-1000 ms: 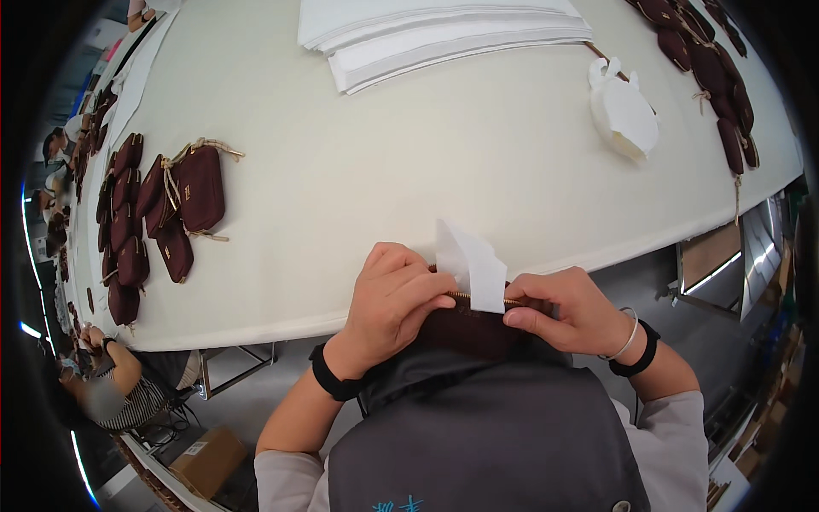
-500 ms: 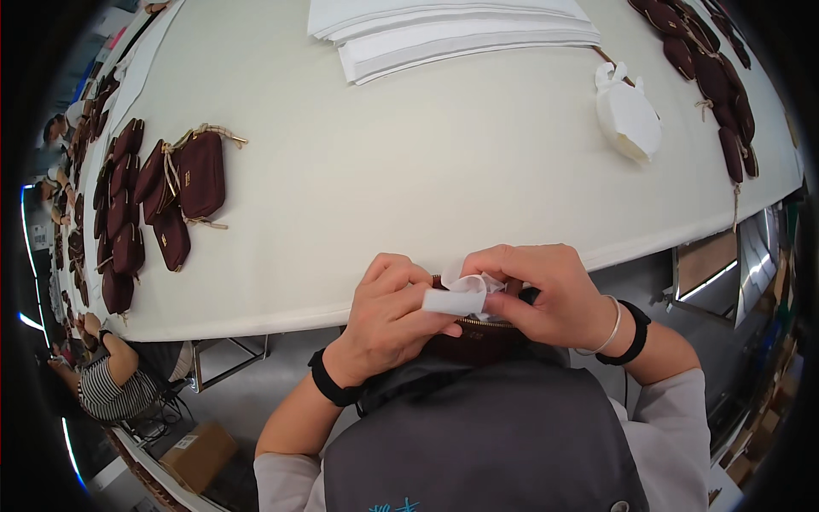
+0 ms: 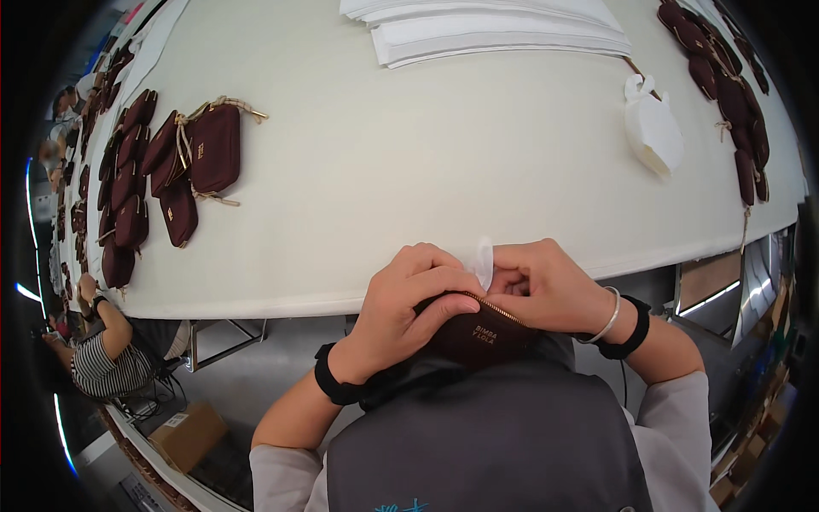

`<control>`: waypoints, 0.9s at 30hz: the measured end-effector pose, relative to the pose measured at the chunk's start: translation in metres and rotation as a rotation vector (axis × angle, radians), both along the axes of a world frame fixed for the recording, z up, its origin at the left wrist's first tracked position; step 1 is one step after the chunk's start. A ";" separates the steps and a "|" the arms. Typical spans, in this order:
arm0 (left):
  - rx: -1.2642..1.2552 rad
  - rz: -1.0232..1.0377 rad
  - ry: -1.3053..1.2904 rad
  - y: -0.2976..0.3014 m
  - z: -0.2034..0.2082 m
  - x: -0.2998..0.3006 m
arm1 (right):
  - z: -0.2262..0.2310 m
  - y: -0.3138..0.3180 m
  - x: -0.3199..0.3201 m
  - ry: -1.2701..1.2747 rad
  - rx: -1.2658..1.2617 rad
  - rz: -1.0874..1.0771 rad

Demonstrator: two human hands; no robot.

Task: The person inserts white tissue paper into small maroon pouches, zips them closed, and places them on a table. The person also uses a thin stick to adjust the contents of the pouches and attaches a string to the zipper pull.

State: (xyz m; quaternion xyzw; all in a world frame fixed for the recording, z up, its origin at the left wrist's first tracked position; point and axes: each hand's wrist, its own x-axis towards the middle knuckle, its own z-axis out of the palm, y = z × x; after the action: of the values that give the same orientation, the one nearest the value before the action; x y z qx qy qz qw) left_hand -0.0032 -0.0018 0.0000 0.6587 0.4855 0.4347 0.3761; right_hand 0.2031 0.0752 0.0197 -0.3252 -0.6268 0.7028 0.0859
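A dark maroon zip pouch (image 3: 479, 341) with a gold zip and small pale lettering is held against the front of my apron at the table edge. My left hand (image 3: 416, 294) grips its upper left edge, thumb lying along the front just below the zip. At the zip's other end, my right hand (image 3: 550, 286) is closed on the pouch's upper edge with curled fingers. A piece of thin white paper (image 3: 485, 263) sticks up behind the zip between my hands. Its lower part is hidden by the fingers and the pouch.
Similar maroon pouches (image 3: 215, 149) with beige cords lie in groups on the left of the white table (image 3: 384, 171). More pouches (image 3: 735, 102) lie at the far right. White sheets (image 3: 503, 38) are stacked at the back, near a white bag (image 3: 653, 132). Another person (image 3: 111, 363) works at far left.
The white paper, earlier bunched between both hands above the zip, now shows only a small upright piece. My left thumb has moved onto the pouch's front, which is turned more into view.
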 end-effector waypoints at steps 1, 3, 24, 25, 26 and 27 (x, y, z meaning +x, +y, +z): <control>-0.040 0.011 -0.037 -0.001 0.000 -0.002 | 0.000 0.001 0.004 0.028 -0.112 -0.023; -0.120 0.027 -0.115 -0.002 0.001 -0.006 | 0.004 -0.001 0.009 0.085 -0.240 -0.032; -0.431 -0.220 0.071 -0.034 0.029 -0.049 | 0.012 -0.013 0.007 0.051 0.028 0.257; -0.396 -0.236 0.063 -0.038 0.025 -0.051 | 0.010 -0.014 0.009 0.071 0.095 0.249; -0.360 -0.251 0.054 -0.041 0.024 -0.053 | 0.009 -0.015 0.012 0.092 0.162 0.241; -0.450 -0.257 0.032 -0.043 0.027 -0.055 | 0.008 -0.016 0.011 0.088 0.215 0.233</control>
State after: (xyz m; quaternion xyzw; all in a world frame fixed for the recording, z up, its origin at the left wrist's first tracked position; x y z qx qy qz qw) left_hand -0.0586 -0.0448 0.0272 0.6215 0.4882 0.2538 0.5577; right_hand 0.2142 0.0594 0.0280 -0.2082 -0.7276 0.6504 0.0656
